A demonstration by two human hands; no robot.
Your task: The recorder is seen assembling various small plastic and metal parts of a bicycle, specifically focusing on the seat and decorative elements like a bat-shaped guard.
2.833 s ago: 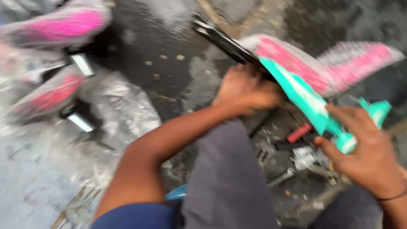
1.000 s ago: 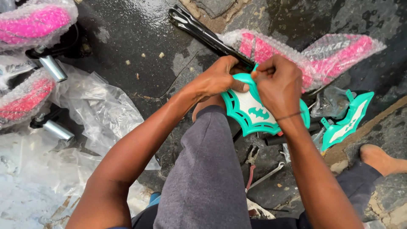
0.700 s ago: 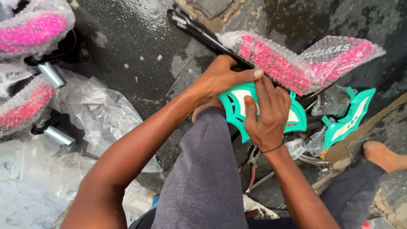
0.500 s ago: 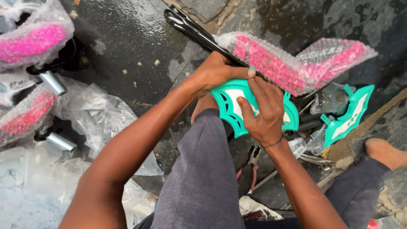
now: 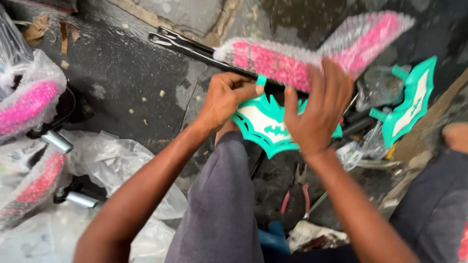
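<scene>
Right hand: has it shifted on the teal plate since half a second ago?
Yes. The right hand has slid toward the plate's right edge, uncovering the teal plate's white centre, and its fingertips now reach the pink bubble-wrapped frame.

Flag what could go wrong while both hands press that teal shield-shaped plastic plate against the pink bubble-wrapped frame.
1. The teal shield-shaped plastic plate is gripped by the left hand at its thin top tab; the tab might snap under force.
2. The right hand covers the plate's right side, hiding alignment with the pink bubble-wrapped frame.
3. The red-handled pliers lie below and could be stepped on.
</scene>
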